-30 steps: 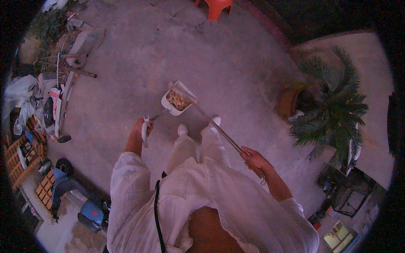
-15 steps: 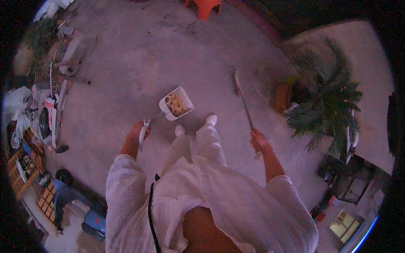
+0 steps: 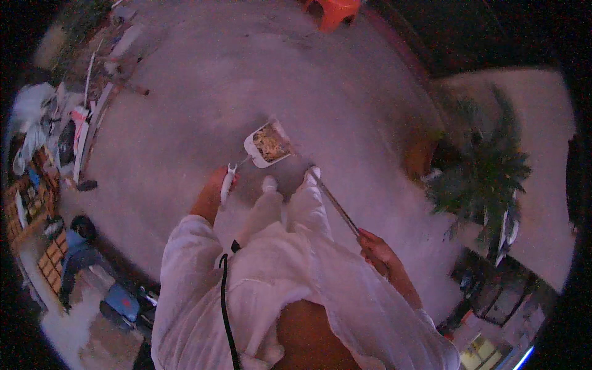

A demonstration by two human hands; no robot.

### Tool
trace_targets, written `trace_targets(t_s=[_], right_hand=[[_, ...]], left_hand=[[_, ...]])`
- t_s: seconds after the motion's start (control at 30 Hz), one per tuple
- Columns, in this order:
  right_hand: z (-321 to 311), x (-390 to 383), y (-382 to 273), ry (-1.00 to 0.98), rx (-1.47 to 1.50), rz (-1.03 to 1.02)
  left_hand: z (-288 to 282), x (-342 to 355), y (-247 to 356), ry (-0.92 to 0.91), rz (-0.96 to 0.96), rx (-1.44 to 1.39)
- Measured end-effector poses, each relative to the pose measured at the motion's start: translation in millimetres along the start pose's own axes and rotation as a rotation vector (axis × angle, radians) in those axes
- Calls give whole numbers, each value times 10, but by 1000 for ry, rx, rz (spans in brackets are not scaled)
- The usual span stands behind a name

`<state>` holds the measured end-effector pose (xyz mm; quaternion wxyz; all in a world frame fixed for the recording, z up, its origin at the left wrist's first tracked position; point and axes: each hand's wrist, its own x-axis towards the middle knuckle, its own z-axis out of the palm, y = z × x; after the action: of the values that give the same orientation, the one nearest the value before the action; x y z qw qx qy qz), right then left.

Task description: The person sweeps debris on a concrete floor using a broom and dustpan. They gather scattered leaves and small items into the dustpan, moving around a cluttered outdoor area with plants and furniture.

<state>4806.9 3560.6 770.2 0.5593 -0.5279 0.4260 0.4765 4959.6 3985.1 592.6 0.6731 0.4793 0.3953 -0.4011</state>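
Observation:
A white long-handled dustpan (image 3: 251, 152) rests on the ground just ahead of my feet, holding a heap of yellowish-brown debris that looks like dry leaves (image 3: 270, 142). My left hand (image 3: 215, 185) is closed around the dustpan's pale handle grip (image 3: 227, 187). On the other side, my right hand (image 3: 377, 250) grips the long shaft of what looks like a broom (image 3: 336, 205). The shaft slants from that hand past my right shoe toward the dustpan's right edge. Its far end is blurred, so the bristles cannot be made out.
An orange plastic stool (image 3: 336, 13) stands at the far top. On the right is a potted palm (image 3: 478, 166). Planks, bags and wooden crates (image 3: 50, 262) line the left, near a parked vehicle (image 3: 92, 271). Concrete ground (image 3: 203, 74) spreads around me.
The broom has swung from out on the right in to the dustpan's right side, and my right hand has come lower. My view has turned, shifting the surroundings.

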Motion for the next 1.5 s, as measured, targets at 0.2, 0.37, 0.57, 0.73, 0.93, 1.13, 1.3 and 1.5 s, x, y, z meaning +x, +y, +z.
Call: trace_targets(t_s=[0.2,0.37,0.57,0.73,0.93,1.13,1.3,1.5], right_hand=[[-406,233,-790,171,-409,-277],[-722,473,-1379,77,-559,-265],[-328,802,-1783,-70,-770,-415],[379,1276,-1936,-15,-1055,-526],[1477,1746,-1640,-88,-1224,-492],[1602,1489,-1092,-294,-1524,-328],[575,742,-726,-334,-902,-67],[-17,-196,23,-52,-525,-123]], left_hand=[[123,-288,-470,65,-20,-617],[186,-603,-1117,-75,71,-632],[167,-1019,-1890,14,85,-1139],[-9,-1391,-2447,128,249,-1143],[-550,-1695,-2867,110,95,-1265],[-733,-1616,-2830,46,71,-1335],[-642,-1573,-2530,274,3,-992],[-719,-1553,-2309,157,-39,-482]])
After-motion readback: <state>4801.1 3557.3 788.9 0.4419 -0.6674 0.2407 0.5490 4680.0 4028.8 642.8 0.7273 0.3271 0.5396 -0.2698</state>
